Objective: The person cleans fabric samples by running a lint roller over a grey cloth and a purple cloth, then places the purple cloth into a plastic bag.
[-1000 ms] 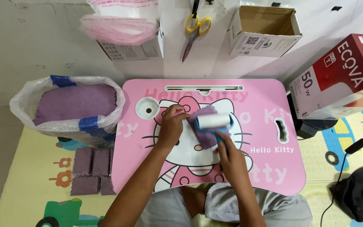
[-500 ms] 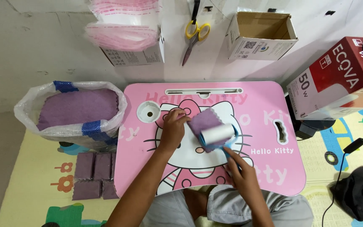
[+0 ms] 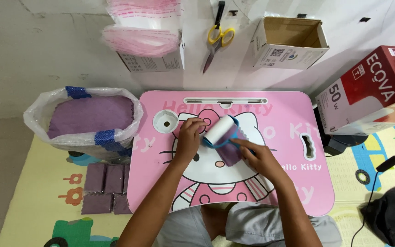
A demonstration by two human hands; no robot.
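Right hand (image 3: 259,158) grips white lint roller w/ blue handle (image 3: 220,131), rolling over small purple cloth square (image 3: 229,153) at pink lap table (image 3: 293,183) centre. Left hand (image 3: 189,137) fingers pin cloth's edge, prob. lightly; sticky roller could lift cloth.

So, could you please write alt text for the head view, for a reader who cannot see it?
Seen from above, the right hand runs a white lint roller over a purple cloth on a pink lap table, while the left hand pins the cloth. A bag of purple cloths sits beside the table.

Lint roller (image 3: 219,130) — now farther up the purple cloth (image 3: 231,154).
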